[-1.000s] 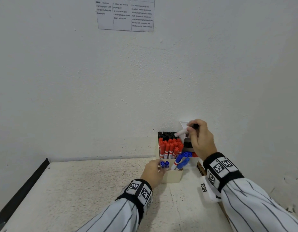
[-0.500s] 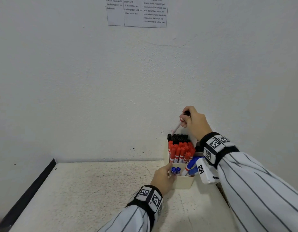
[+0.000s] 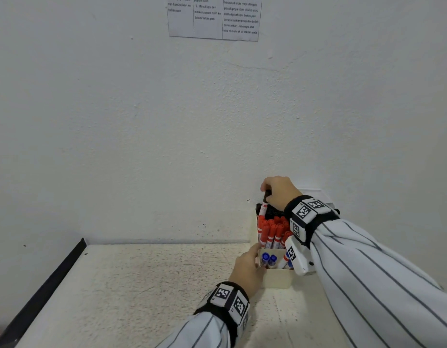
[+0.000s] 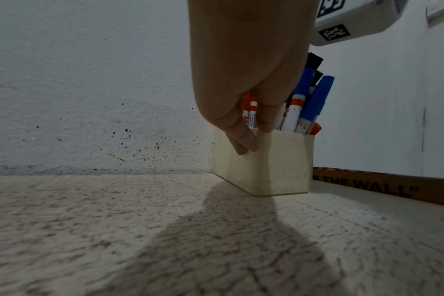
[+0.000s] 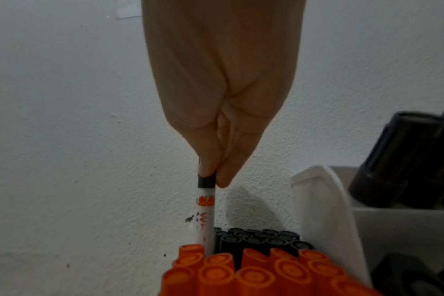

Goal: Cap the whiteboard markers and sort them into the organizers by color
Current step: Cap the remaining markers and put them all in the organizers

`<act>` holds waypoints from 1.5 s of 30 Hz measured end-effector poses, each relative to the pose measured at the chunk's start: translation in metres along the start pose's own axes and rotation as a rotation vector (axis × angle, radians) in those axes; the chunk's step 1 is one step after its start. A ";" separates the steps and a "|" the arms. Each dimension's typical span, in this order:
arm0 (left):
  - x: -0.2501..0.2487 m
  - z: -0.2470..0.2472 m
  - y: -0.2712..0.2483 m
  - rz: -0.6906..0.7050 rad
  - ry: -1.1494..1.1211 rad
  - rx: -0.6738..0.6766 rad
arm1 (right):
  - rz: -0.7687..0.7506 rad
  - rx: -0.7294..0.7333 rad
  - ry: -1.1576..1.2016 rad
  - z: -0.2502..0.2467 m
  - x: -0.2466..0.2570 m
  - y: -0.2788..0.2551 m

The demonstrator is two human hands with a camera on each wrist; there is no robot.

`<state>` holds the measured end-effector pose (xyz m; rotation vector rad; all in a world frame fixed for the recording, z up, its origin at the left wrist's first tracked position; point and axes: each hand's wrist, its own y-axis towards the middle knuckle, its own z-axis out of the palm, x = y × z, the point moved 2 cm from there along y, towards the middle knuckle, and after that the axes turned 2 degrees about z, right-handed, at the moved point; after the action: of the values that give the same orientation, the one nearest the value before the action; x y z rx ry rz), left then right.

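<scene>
A cream organizer (image 3: 277,281) stands by the wall with black markers (image 3: 275,212) at the back, red markers (image 3: 272,232) in the middle and blue markers (image 3: 267,259) in front. My right hand (image 3: 277,194) pinches the cap end of a black-capped white marker (image 3: 263,206) and holds it upright. In the right wrist view the marker (image 5: 205,210) has its lower end down at the far left corner, beside the black caps (image 5: 261,236) and behind the red caps (image 5: 241,274). My left hand (image 3: 247,270) grips the organizer's (image 4: 274,166) front left corner, fingers (image 4: 243,142) on its left wall.
A white container (image 5: 325,210) holding more black markers (image 5: 403,160) stands right of the organizer. A cardboard strip (image 4: 368,186) lies along the right wall. The speckled tabletop (image 3: 154,285) stretches left to a dark edge (image 3: 41,292). A printed sheet (image 3: 213,18) hangs on the wall.
My right hand swung the black-capped marker from a tilt to upright and lowered it into the back left corner of the organizer. The left hand stayed on the organizer.
</scene>
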<state>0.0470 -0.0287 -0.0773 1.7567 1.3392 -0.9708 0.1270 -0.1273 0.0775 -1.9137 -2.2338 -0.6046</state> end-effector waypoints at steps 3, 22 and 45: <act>0.003 0.000 0.001 -0.016 -0.015 -0.004 | 0.056 -0.037 0.035 0.002 0.005 0.001; 0.005 0.000 0.002 -0.014 -0.002 -0.007 | 0.105 0.010 0.013 0.006 0.013 -0.005; -0.001 0.004 0.006 0.014 -0.007 0.001 | 0.133 -0.089 0.081 0.009 0.009 -0.016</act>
<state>0.0520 -0.0340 -0.0783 1.7593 1.3210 -0.9691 0.1111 -0.1171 0.0692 -2.0218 -2.0440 -0.7586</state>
